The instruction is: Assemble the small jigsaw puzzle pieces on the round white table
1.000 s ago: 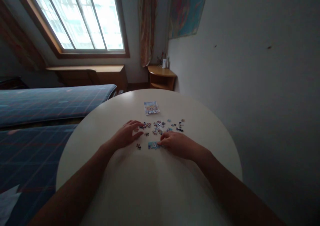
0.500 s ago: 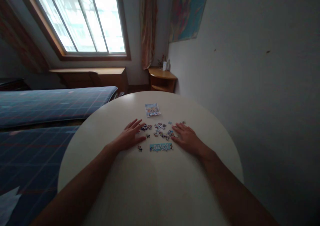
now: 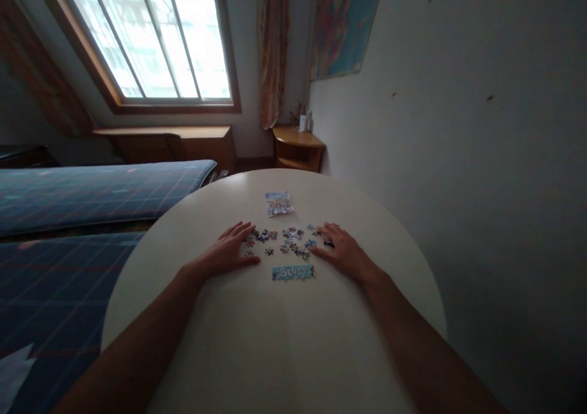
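Note:
My left hand [image 3: 227, 252] lies flat and open on the round white table [image 3: 275, 340], its fingertips at the left edge of several loose jigsaw pieces [image 3: 287, 241]. My right hand [image 3: 342, 252] lies flat and open at the right edge of the same scatter, partly over a few pieces. Between and just in front of the hands sits an assembled blue strip of puzzle [image 3: 293, 272] with white letters. A small picture card [image 3: 278, 203] rests farther back on the table.
Two beds with blue checked covers [image 3: 82, 218] stand to the left of the table. A grey wall [image 3: 458, 126] rises close on the right. A wooden corner shelf [image 3: 298, 145] and a window [image 3: 151, 35] are at the back.
My right hand left the blue strip, opened and moved right to the loose pieces. The strip now lies uncovered. My left hand drew back a little to the left.

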The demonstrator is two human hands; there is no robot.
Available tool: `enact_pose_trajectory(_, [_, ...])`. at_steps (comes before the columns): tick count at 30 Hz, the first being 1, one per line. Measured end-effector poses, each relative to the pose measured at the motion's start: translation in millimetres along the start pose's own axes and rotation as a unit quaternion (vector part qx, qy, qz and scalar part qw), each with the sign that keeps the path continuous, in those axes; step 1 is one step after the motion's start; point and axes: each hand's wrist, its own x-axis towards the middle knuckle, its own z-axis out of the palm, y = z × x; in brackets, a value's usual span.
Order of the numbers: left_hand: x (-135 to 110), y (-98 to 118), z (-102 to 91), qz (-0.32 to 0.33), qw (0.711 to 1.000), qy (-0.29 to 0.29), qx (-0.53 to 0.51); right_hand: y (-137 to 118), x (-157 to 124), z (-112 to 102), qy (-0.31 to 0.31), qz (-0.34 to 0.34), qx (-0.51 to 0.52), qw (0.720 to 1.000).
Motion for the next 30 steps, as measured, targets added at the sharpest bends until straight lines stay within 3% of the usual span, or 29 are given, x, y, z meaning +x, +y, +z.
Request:
enact_pose_trajectory(11, [1,-11,-7.8,0.010,0.999,0.026,-0.037,19,2,-3,0.041,-0.012,0.042,0.998])
enact_pose_trajectory(20, [3,-12,-11.6,0.018,0.995,0.082,-0.054,22,0,-6,0.062,0.046,0.042,0.996])
enact_pose_trajectory(25, [-1,-1,-23.9,0.081,0.991,0.057,-0.093,26,-2,-6,0.074,0.041,0.058,0.995])
enact_pose_trajectory(30, [-3,11,-29.0,0.072,0.993,0.027,-0.086,32,-1,-1,0.090,0.044,0.080,0.992])
